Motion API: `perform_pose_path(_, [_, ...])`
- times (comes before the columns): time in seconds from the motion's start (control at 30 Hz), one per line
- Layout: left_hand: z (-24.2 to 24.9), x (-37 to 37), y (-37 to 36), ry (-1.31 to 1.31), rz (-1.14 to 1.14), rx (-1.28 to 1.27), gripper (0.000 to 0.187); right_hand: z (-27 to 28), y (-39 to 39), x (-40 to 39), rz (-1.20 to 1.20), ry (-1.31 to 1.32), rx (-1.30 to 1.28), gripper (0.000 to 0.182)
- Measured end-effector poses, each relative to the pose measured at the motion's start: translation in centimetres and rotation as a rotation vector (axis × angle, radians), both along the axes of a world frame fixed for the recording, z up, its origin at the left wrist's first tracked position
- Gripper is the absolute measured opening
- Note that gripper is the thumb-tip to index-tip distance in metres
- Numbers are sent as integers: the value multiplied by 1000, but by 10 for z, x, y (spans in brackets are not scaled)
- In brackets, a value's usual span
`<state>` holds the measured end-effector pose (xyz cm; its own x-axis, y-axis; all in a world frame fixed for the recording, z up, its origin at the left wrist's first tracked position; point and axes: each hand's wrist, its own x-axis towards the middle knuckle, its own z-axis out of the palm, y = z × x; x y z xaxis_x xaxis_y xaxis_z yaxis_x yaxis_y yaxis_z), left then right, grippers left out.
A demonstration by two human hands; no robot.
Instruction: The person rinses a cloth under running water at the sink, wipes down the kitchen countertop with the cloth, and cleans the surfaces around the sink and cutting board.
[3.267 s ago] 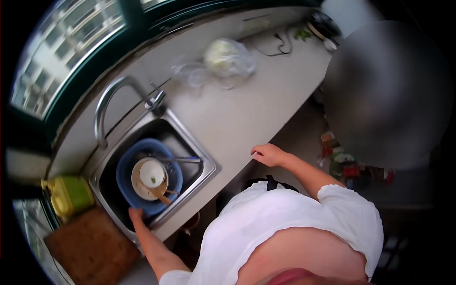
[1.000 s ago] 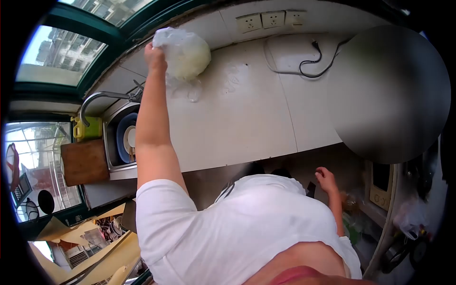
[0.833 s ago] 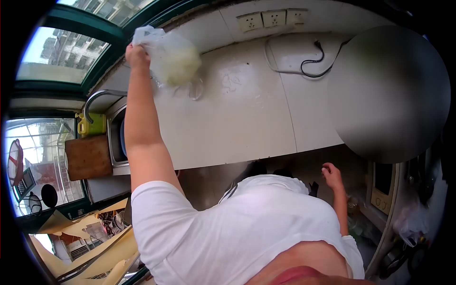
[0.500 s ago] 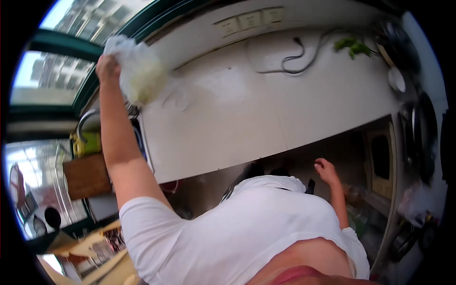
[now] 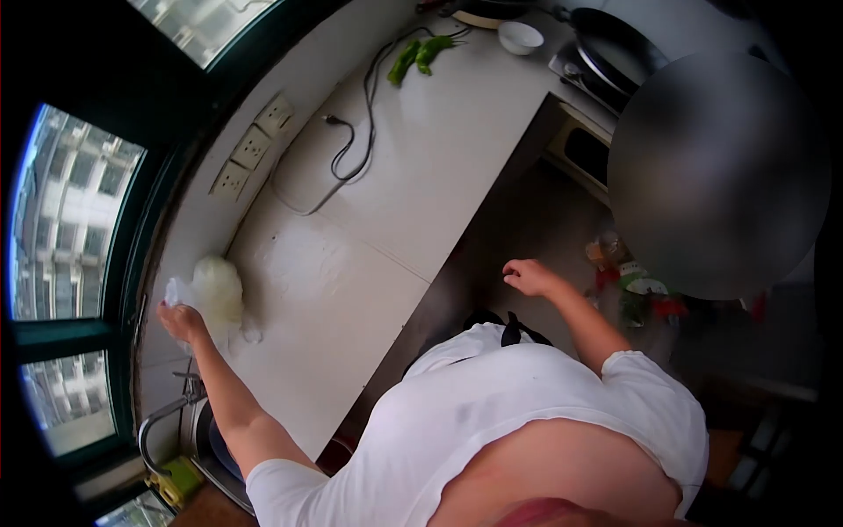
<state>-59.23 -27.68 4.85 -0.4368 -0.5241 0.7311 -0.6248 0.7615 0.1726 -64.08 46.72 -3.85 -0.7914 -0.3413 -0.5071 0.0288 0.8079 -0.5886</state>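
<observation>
My left hand (image 5: 180,321) is closed around the gathered top of a thin, clear plastic bag (image 5: 218,292) at the left end of the counter. Something pale yellow-green fills the bag; its kind cannot be made out through the plastic. The bag's lower part rests on or just over the countertop (image 5: 351,255), near the wall. My right hand (image 5: 527,277) hangs in front of my body, beyond the counter's front edge. Its fingers are loosely bent and a little apart, with nothing in them.
Green peppers (image 5: 421,58) and a black power cord (image 5: 371,114) lie on the far counter, near a white bowl (image 5: 521,38) and a pan (image 5: 615,48). Wall sockets (image 5: 251,147) line the back. A faucet (image 5: 158,430) and sink (image 5: 215,443) are at lower left.
My view has turned toward the right. The bag in my left hand has gone from hanging in the air to down at the counter by the wall. My right hand remains loosely bent.
</observation>
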Motion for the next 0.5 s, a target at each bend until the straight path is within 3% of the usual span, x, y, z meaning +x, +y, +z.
perform_pose_path(0.07, [25,-6,69,-510,119,126,40,3,4,12,4,31,12,28])
perform_pose_path(0.13, [-14,-12,34,-638,201,202,46,-1,10,23,-35,20,33,28])
perform_pose_path(0.2, [6,-19,49,-675,348,393,53,2,15,33,-78,-1,42,27])
perform_pose_path(0.27, [14,-20,46,-475,387,437,58,15,22,46,-129,-24,41,27])
perform_pose_path(0.33, [46,-18,83,-355,368,214,60,10,33,61,-167,-21,37,28])
perform_pose_path(0.43, [61,-18,77,-146,35,-197,59,8,55,78,-238,15,29,31])
perform_pose_path(0.5, [84,-29,128,-62,-205,-290,59,3,83,96,-303,132,3,34])
